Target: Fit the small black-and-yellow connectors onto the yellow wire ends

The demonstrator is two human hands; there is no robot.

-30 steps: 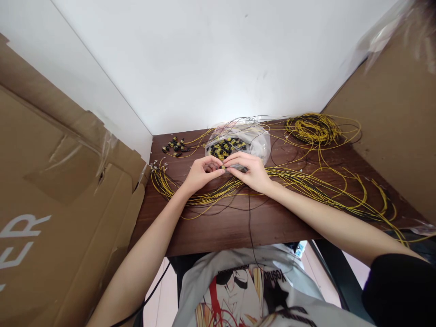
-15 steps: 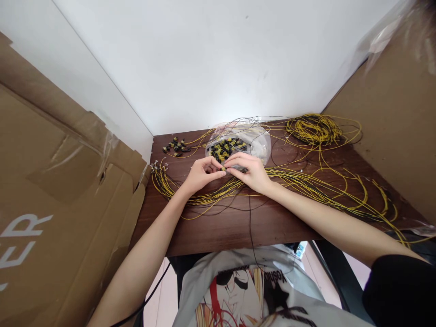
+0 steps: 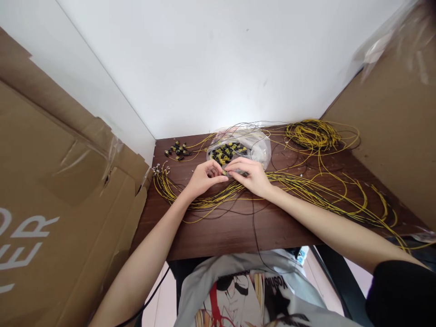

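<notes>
Brown wood-grain tabletop (image 3: 218, 236), pushed into a corner. White wall (image 3: 218, 68) behind, a few faint marks on it and a soft bright patch low down; a white side panel (image 3: 88, 77) meets it at left. Cardboard (image 3: 68, 181) flanks the table on the left (large pale letters, partly cut off by the frame), more cardboard (image 3: 384, 131) on the right, with clear plastic hanging at its upper edge.

Near the table's middle, a small yellow-and-black part (image 3: 224, 173) sits between the two hands, just in front of an open clear plastic bag (image 3: 261, 152). The right hand (image 3: 251, 178) pinches it between thumb and fingertips. The left hand (image 3: 204, 180) is curved, thumb and forefinger reaching the part from the other side; cannot tell whether they grip it.

In the bag, a heap of yellow and black pieces (image 3: 226, 153). A smaller cluster of similar pieces (image 3: 177, 150) lies on the wood to the left. A long bundle of yellow and black wires (image 3: 306, 190) runs across the table beneath the hands, its pale tips (image 3: 161, 169) at the left edge. A loose wire coil (image 3: 311, 134) rests at back right. Below the table edge, pale floor (image 3: 158, 299) shows beside a printed grey garment (image 3: 238, 295).
</notes>
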